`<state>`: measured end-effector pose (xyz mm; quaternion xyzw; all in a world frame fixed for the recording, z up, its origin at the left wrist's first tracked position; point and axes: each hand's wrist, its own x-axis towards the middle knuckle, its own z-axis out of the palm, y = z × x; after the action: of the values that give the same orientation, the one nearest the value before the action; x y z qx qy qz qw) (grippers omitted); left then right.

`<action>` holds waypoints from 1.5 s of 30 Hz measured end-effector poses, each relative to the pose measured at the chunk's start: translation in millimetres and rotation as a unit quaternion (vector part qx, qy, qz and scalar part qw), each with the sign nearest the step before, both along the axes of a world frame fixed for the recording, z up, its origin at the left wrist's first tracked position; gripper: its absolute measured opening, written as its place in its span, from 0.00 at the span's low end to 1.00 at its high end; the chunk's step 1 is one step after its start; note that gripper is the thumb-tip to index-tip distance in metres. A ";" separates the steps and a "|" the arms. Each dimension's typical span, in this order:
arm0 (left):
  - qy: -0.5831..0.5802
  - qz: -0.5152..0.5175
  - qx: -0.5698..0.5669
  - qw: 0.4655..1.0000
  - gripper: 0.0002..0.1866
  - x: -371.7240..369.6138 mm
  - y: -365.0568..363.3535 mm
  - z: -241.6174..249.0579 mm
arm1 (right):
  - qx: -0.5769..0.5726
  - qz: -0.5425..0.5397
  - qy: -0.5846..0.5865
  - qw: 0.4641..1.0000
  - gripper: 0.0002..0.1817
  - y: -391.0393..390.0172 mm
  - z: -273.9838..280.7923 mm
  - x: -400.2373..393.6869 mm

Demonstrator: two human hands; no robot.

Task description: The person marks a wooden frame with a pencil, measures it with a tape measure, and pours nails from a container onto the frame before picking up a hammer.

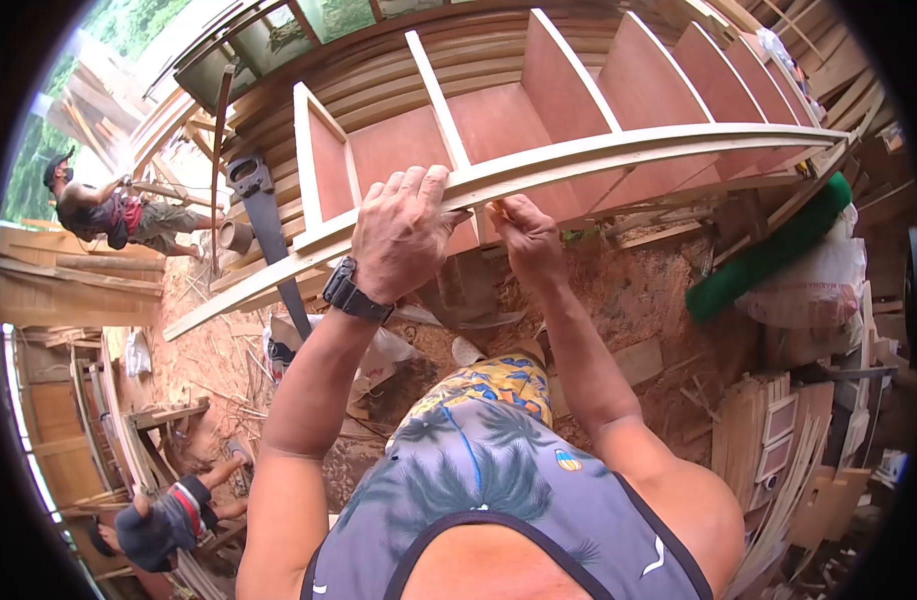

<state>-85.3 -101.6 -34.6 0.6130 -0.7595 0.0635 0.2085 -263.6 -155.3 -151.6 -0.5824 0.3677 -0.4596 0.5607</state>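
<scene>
My left hand (pixel 403 232) wraps over the top of a long pale wooden strip (pixel 598 150), its fingers on the far side. A dark watch is on that wrist. Just right of it, my right hand (pixel 529 238) is closed in a pinch below the strip's edge; what sits between the fingertips is too small to make out. The strip runs along the near side of a wooden frame (pixel 436 98) with pale dividers and reddish-brown panels (pixel 568 90). A handsaw (pixel 265 225) stands to the left, its blade passing behind the strip's left part.
A rolled green sheet (pixel 768 248) and a white sack (pixel 813 285) lie to the right. Stacked boards (pixel 778 440) fill the lower right. Wood scraps and shavings cover the ground (pixel 213 360). One person (pixel 118 210) stands upper left, another (pixel 168 515) lower left.
</scene>
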 end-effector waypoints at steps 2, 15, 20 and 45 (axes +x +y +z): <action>0.006 0.005 0.000 1.000 0.24 -1.2 -0.1 0.0 | 0.002 -0.009 -0.031 0.999 0.12 7.3 4.6 3.0; -0.007 -0.009 0.006 1.000 0.23 -4.8 -2.7 -0.4 | -0.037 -0.009 -0.067 0.997 0.16 4.3 -1.7 -3.0; -0.020 -0.006 -0.001 1.000 0.22 -6.7 -2.7 -1.6 | -0.062 0.028 -0.079 0.995 0.16 13.5 -21.6 -22.4; -0.036 -0.007 -0.010 0.999 0.23 -5.8 -1.1 -2.5 | 0.128 -0.216 -0.356 0.900 0.15 -37.3 -37.8 -59.0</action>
<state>-91.1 -102.7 -37.1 0.6026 -0.7702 0.0921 0.1875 -322.6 -192.5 -189.3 -0.2094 0.3157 -0.6954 0.6106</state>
